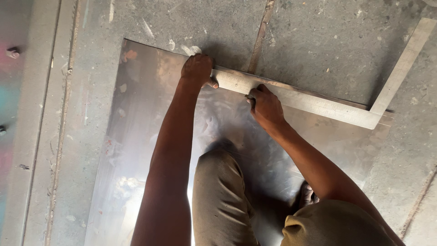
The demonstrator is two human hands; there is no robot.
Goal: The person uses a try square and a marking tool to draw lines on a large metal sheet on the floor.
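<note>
- While you crouch over the work, your left hand [198,69] is closed down on the near end of the steel square [314,102], knuckles up, thumb tucked against the blade's lower edge; it pins the blade flat.
- Your right hand [265,105] is curled narrow around a small dark marking tool [250,97], only its tip showing between the fingers; what kind of tool it is, you cannot tell. The tip sits at the blade's lower edge.
- The two hands are near each other, both touching the long blade, left at its end, right partway along it.
- The steel square is L-shaped: the long blade runs across the far edge of the metal sheet [141,136], sloping down to the right; the short arm turns at the corner and reaches up and away over the bare floor.
- The metal sheet lies flat on the concrete floor [327,41], dull and reflective, with pale smudges and rust-coloured spots near its far left corner.
- Your knees, in olive trousers [218,196], are over the sheet; your foot [308,195] rests on it near the right.
- A crack line in the floor runs up from behind the blade.
- At far left, a painted strip with two bolts [12,52] borders the concrete.
</note>
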